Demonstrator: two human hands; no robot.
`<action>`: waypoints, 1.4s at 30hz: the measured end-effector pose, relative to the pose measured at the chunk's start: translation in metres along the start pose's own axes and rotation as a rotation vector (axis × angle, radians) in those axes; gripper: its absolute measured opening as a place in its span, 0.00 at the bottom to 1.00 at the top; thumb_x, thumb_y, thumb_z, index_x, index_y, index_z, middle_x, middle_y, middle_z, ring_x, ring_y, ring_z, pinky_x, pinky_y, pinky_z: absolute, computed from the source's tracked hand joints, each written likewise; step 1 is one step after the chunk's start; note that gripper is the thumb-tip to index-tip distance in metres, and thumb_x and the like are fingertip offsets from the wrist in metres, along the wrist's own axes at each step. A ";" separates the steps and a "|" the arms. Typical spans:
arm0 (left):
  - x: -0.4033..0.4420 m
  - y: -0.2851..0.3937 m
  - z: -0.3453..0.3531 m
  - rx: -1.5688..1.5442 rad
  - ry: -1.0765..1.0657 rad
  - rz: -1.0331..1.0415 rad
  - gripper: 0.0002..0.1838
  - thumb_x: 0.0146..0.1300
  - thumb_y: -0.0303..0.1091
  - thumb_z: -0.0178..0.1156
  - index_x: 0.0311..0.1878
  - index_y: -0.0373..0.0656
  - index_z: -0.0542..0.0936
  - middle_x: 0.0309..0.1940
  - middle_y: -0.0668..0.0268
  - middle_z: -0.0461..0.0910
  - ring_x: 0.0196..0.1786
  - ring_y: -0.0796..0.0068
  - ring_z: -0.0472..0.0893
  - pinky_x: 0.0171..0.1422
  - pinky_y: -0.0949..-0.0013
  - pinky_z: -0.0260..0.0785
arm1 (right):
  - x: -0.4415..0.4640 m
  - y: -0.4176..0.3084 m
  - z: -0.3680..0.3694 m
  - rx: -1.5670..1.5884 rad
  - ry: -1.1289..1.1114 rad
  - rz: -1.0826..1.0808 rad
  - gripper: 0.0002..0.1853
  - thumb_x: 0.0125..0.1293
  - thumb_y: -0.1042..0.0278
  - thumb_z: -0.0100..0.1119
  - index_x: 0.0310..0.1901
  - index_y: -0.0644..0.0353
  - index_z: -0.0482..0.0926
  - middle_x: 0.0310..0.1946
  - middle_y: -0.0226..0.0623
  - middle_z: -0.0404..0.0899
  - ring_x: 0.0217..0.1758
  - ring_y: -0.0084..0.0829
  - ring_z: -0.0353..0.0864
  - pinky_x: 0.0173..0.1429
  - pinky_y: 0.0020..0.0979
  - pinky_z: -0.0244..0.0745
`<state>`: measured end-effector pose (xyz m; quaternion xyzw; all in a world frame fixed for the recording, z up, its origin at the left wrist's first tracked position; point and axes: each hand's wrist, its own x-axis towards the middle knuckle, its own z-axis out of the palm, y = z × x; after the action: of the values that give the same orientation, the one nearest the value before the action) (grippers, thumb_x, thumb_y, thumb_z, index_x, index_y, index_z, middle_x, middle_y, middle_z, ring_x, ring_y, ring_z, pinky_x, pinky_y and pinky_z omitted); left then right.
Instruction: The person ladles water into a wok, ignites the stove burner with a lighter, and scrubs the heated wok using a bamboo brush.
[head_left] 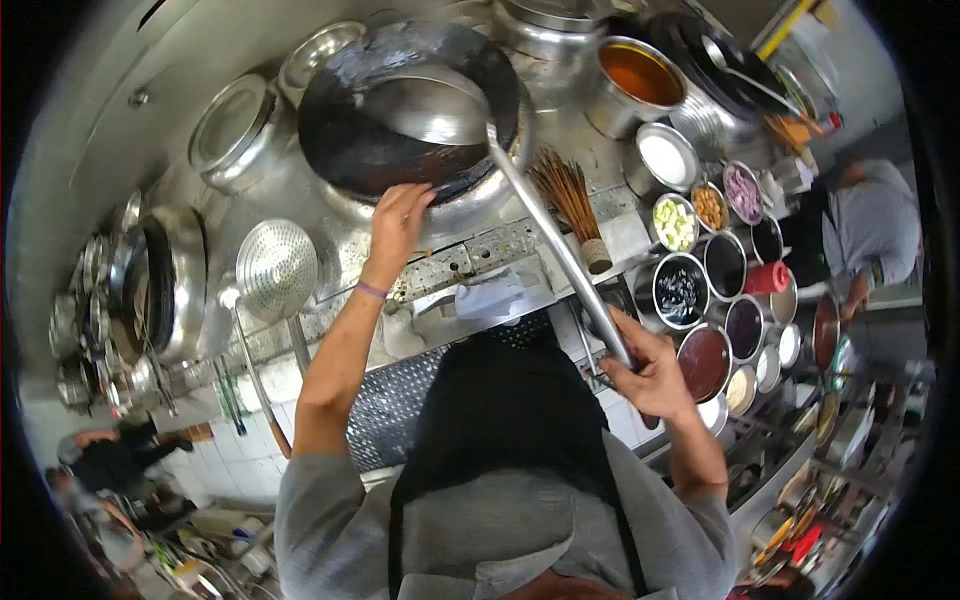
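Observation:
My right hand [648, 368] is closed round the lower end of a long metal handle. That handle leads up to a large ladle [430, 105], whose bowl lies over a big dark wok [330, 150]. At the wok's near rim is my left hand [402, 215], fingers together and pointing forward; whether it touches the rim or pinches anything, I cannot tell. A purple band circles the left wrist. A bundle of thin brown sticks, a bamboo brush [570, 200], rests right of the wok.
A perforated skimmer [277, 270] lies on the left. Pots of orange liquid [640, 75] and white contents [664, 157] stand right, beside several ingredient containers. A co-worker [875, 225] is at the far right; people also show at the lower left.

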<state>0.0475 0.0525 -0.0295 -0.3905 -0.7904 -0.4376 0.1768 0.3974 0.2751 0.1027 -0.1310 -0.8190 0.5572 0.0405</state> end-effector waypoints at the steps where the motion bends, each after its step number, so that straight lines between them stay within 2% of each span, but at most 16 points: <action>1: 0.010 0.006 0.005 0.108 -0.055 0.028 0.10 0.67 0.33 0.66 0.38 0.35 0.86 0.36 0.55 0.84 0.44 0.55 0.84 0.47 0.57 0.76 | -0.001 0.008 0.001 -0.030 0.010 0.037 0.36 0.58 0.83 0.67 0.71 0.65 0.72 0.38 0.38 0.86 0.38 0.16 0.78 0.43 0.24 0.77; 4: 0.026 0.010 0.031 0.398 -0.242 0.066 0.11 0.69 0.36 0.63 0.37 0.39 0.88 0.34 0.56 0.86 0.41 0.53 0.87 0.43 0.57 0.78 | -0.003 0.022 -0.001 0.045 0.039 0.166 0.34 0.61 0.87 0.63 0.72 0.68 0.71 0.38 0.34 0.85 0.34 0.17 0.79 0.38 0.24 0.77; 9: 0.058 0.030 0.053 0.556 -0.558 -0.254 0.18 0.70 0.44 0.59 0.33 0.39 0.87 0.31 0.49 0.85 0.35 0.47 0.87 0.38 0.49 0.79 | 0.022 0.005 -0.011 0.092 0.100 0.166 0.35 0.63 0.90 0.59 0.74 0.66 0.68 0.33 0.27 0.81 0.22 0.13 0.72 0.24 0.21 0.68; 12: 0.052 0.035 0.045 0.365 -0.359 -0.355 0.19 0.68 0.46 0.61 0.31 0.38 0.86 0.32 0.50 0.86 0.35 0.46 0.87 0.37 0.48 0.78 | 0.039 -0.014 -0.009 0.176 0.106 0.093 0.35 0.64 0.92 0.56 0.74 0.67 0.67 0.33 0.29 0.80 0.21 0.14 0.72 0.24 0.20 0.68; 16: 0.018 0.014 0.030 -0.076 0.084 -0.113 0.09 0.68 0.32 0.61 0.35 0.37 0.82 0.34 0.55 0.79 0.42 0.49 0.78 0.48 0.53 0.72 | 0.077 -0.050 0.005 0.435 0.030 0.042 0.34 0.63 0.91 0.56 0.74 0.70 0.66 0.33 0.35 0.80 0.18 0.17 0.72 0.21 0.20 0.67; 17: 0.004 0.005 0.032 -0.101 0.065 -0.059 0.04 0.68 0.27 0.61 0.38 0.37 0.80 0.35 0.56 0.75 0.44 0.51 0.73 0.51 0.53 0.68 | 0.091 -0.053 0.010 0.473 -0.011 0.011 0.34 0.63 0.90 0.56 0.74 0.70 0.66 0.33 0.36 0.80 0.18 0.17 0.72 0.21 0.20 0.67; 24: 0.016 0.005 0.029 0.201 -0.140 0.018 0.06 0.65 0.34 0.60 0.37 0.41 0.79 0.31 0.58 0.78 0.41 0.56 0.80 0.47 0.55 0.71 | 0.235 -0.132 0.100 0.403 -0.285 -0.032 0.32 0.66 0.80 0.60 0.72 0.69 0.68 0.31 0.35 0.78 0.15 0.19 0.72 0.17 0.21 0.64; 27: 0.017 0.004 0.063 0.395 -0.141 -0.044 0.09 0.61 0.38 0.62 0.30 0.43 0.81 0.29 0.58 0.83 0.34 0.55 0.84 0.41 0.52 0.73 | 0.317 -0.164 0.168 0.283 -0.389 -0.037 0.32 0.66 0.78 0.62 0.72 0.69 0.68 0.31 0.36 0.77 0.15 0.22 0.73 0.16 0.26 0.66; 29: 0.031 0.022 0.058 0.358 -0.321 -0.264 0.12 0.62 0.38 0.58 0.31 0.51 0.91 0.29 0.63 0.88 0.35 0.64 0.86 0.42 0.57 0.71 | 0.374 -0.176 0.223 0.228 -0.452 -0.053 0.32 0.65 0.77 0.62 0.71 0.70 0.68 0.31 0.36 0.77 0.15 0.24 0.74 0.15 0.28 0.67; 31: 0.036 0.021 0.070 0.234 -0.321 -0.368 0.13 0.64 0.38 0.57 0.29 0.50 0.90 0.28 0.60 0.88 0.33 0.61 0.86 0.43 0.53 0.71 | 0.424 -0.185 0.281 0.163 -0.458 -0.055 0.31 0.64 0.77 0.62 0.69 0.74 0.69 0.30 0.36 0.78 0.15 0.24 0.76 0.16 0.29 0.68; 32: 0.039 0.025 0.051 0.096 -0.251 -0.396 0.08 0.60 0.38 0.61 0.33 0.50 0.88 0.32 0.61 0.88 0.35 0.53 0.87 0.42 0.49 0.74 | 0.445 -0.188 0.309 0.126 -0.441 -0.047 0.30 0.63 0.77 0.62 0.67 0.76 0.70 0.30 0.37 0.79 0.16 0.25 0.76 0.16 0.29 0.69; 33: 0.026 0.009 0.072 -0.071 -0.108 -0.303 0.10 0.64 0.37 0.59 0.40 0.46 0.87 0.40 0.54 0.88 0.43 0.50 0.86 0.52 0.47 0.74 | 0.464 -0.190 0.333 0.078 -0.460 -0.052 0.32 0.62 0.76 0.62 0.68 0.79 0.69 0.30 0.37 0.80 0.17 0.25 0.77 0.16 0.30 0.70; 36: 0.017 -0.002 0.078 -0.183 0.009 -0.250 0.12 0.67 0.36 0.57 0.47 0.41 0.84 0.49 0.51 0.84 0.54 0.51 0.82 0.60 0.48 0.72 | 0.495 -0.194 0.383 -0.030 -0.463 -0.074 0.23 0.63 0.75 0.62 0.60 0.75 0.75 0.27 0.32 0.77 0.17 0.22 0.76 0.17 0.29 0.73; 38: 0.014 -0.003 0.066 -0.231 0.049 -0.191 0.11 0.69 0.34 0.57 0.49 0.39 0.82 0.52 0.50 0.81 0.59 0.51 0.79 0.63 0.50 0.69 | 0.508 -0.192 0.399 -0.015 -0.473 -0.088 0.08 0.64 0.74 0.62 0.42 0.68 0.78 0.26 0.32 0.77 0.17 0.22 0.74 0.17 0.30 0.72; 40: 0.004 -0.007 0.042 -0.265 0.253 -0.029 0.06 0.68 0.31 0.59 0.39 0.40 0.81 0.43 0.54 0.82 0.52 0.53 0.80 0.53 0.52 0.71 | 0.519 -0.198 0.398 0.086 -0.593 0.029 0.05 0.65 0.73 0.62 0.37 0.62 0.76 0.26 0.32 0.77 0.16 0.22 0.73 0.17 0.29 0.71; 42: 0.004 -0.016 0.033 -0.527 0.281 -0.021 0.06 0.68 0.32 0.61 0.39 0.38 0.80 0.42 0.54 0.79 0.52 0.52 0.78 0.55 0.52 0.70 | 0.519 -0.203 0.385 0.413 -0.636 0.244 0.06 0.69 0.72 0.60 0.43 0.60 0.74 0.27 0.31 0.77 0.19 0.19 0.73 0.19 0.26 0.70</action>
<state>0.0348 0.0765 -0.0544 -0.3504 -0.6212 -0.6794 0.1724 -0.2185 -0.0079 0.1040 -0.0374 -0.6398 0.7236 -0.2562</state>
